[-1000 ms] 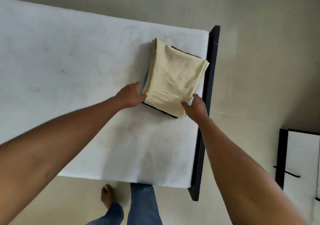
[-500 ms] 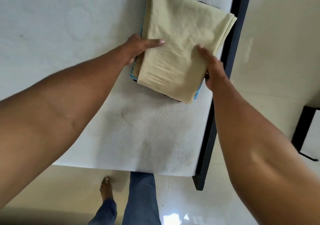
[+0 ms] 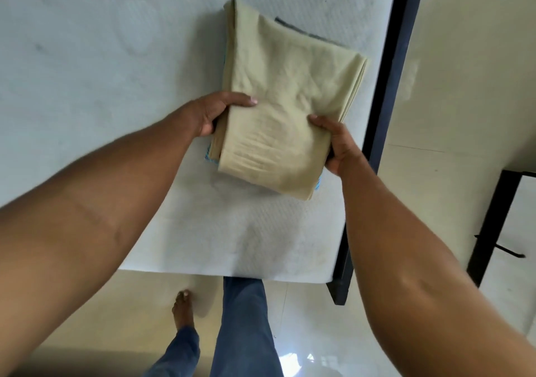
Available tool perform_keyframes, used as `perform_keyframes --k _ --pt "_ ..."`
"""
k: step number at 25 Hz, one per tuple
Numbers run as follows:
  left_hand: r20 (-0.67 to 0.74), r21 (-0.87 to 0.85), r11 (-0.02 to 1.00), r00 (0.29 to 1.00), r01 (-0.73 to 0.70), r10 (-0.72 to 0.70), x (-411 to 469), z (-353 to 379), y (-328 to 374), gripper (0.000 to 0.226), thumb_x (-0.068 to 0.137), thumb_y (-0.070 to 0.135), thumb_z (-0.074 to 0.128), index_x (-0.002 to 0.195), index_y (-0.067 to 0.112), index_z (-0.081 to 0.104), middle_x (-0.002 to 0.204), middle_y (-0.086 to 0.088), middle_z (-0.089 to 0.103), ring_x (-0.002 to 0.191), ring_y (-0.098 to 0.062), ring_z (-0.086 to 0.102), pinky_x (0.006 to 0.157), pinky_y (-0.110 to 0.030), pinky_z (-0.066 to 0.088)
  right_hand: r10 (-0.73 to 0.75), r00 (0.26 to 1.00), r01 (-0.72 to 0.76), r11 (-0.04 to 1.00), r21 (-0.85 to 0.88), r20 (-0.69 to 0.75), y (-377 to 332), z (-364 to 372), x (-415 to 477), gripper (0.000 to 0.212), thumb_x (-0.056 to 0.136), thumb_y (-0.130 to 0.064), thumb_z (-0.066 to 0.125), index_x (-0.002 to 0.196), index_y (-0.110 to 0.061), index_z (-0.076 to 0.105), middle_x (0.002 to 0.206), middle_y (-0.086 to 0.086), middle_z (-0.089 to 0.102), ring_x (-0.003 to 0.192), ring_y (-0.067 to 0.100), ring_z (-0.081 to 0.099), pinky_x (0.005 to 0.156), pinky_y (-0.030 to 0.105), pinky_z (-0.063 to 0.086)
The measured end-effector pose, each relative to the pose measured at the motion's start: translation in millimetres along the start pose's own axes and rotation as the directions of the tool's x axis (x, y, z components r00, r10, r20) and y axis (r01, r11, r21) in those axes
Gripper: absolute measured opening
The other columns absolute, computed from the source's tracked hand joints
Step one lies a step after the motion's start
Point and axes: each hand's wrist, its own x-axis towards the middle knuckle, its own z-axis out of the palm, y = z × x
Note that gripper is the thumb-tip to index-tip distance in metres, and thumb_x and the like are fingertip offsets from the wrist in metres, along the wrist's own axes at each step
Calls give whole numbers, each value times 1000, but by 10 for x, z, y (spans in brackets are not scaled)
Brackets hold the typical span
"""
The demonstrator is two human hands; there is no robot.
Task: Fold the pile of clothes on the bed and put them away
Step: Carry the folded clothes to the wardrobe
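Gripping the near end of a stack of folded clothes (image 3: 293, 69), both hands are curling round its sides: left hand (image 3: 214, 114) on the left edge, right hand (image 3: 338, 147) on the right, thumbs pressing the beige garment (image 3: 272, 150) on top. A blue piece (image 3: 207, 158) and a dark piece (image 3: 293, 30) are peeking out beneath; the stack is lying over the bed (image 3: 87, 72), near its black frame (image 3: 388, 92).

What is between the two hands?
In the head view, the folded clothes stack, beige on top, fills the gap; the left hand and right hand grip its sides.
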Motion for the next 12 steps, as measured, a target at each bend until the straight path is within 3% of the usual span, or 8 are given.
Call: perform_keyframes --k 3,6,12 --pt "-23 -65 997 999 31 -32 -350 -159 -546 56 79 32 83 129 11 68 122 -9 75 116 -28 70 111 -46 47 88 996 -88 996 -3 -5 516 108 -334 59 73 -25 87 128 -8 72 125 16 74 122 39 66 103 54 55" --pt "-32 -43 998 999 39 -41 -730 -332 -934 76 61 38 91 128 10 68 121 -9 75 115 -30 70 111 -48 47 138 990 -139 990 -10 -22 887 289 -721 50 79 -23 84 125 -8 73 122 15 75 121 39 67 104 53 55" --pt "-83 -17 994 991 -111 109 -1729 -703 -1081 63 68 34 89 124 11 71 115 -7 77 110 -29 72 102 -46 54 41 999 -40 998 -42 8 988 945 -1649 45 82 -22 82 124 -10 72 116 10 77 114 32 71 100 46 57"
